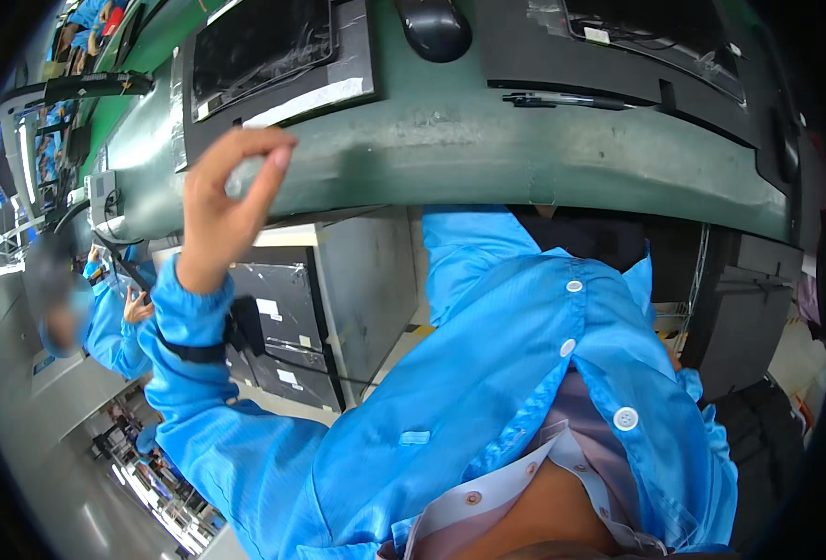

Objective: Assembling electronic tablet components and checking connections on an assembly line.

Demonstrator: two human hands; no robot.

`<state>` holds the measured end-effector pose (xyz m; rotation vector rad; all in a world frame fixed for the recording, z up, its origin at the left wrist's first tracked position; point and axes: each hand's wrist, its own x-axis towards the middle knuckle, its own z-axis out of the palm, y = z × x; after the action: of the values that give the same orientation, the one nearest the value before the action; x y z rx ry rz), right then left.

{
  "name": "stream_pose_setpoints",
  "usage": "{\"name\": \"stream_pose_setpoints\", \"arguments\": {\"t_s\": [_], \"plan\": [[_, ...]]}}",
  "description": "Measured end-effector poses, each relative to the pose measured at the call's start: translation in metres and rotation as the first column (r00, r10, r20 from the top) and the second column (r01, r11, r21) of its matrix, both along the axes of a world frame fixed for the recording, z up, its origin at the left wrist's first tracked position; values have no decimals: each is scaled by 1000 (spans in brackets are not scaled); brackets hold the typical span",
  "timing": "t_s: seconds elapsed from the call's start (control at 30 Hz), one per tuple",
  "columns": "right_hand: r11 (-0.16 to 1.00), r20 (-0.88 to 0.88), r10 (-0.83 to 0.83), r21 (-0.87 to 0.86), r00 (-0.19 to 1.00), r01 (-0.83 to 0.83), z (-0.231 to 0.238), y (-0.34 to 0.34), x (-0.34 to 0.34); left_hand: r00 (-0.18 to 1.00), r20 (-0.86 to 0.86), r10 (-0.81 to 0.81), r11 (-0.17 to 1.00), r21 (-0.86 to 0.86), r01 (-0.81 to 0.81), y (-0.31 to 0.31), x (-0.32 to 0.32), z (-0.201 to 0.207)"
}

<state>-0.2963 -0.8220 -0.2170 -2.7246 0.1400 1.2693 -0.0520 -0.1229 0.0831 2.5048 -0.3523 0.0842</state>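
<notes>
My left hand (226, 191) is raised near the bench's front edge, by the left dark panel. Its thumb and index finger are pinched together at the tips, forming a ring. Whatever the tips hold, if anything, is too small to make out. Beyond the hand, a black flat-screen device (262, 47) rests on the dark panel (346, 67), which has a white strip along its near side. Of my right hand (671, 353) only a sliver of skin shows beside my blue jacket; its fingers are hidden.
On the green bench (413, 154) are a black computer mouse (434, 28), a pen (567, 100) and a second dark panel (525, 56) carrying another black device (660, 37). A grey cabinet (371, 289) stands underneath. A co-worker in blue (114, 336) is at the left.
</notes>
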Motion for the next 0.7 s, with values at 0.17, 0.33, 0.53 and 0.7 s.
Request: {"name": "stream_pose_setpoints", "arguments": {"t_s": [0.17,0.33,0.53,0.7], "plan": [[982,-64,165,104,984,-158,10,-5,-22,992,-36,118,992,-37,-120,50,49,34],[890,74,375,250,924,-381,34,62,93,970,196,143,963,200,-182,79,123,113],[808,249,507,194,825,-556,134,108,168,897,410,164,981,26,-191,64,188,224],[360,481,53,808,875,-466,237,297,222,887,452,97,995,-67,-74,-16,203,254]]}}
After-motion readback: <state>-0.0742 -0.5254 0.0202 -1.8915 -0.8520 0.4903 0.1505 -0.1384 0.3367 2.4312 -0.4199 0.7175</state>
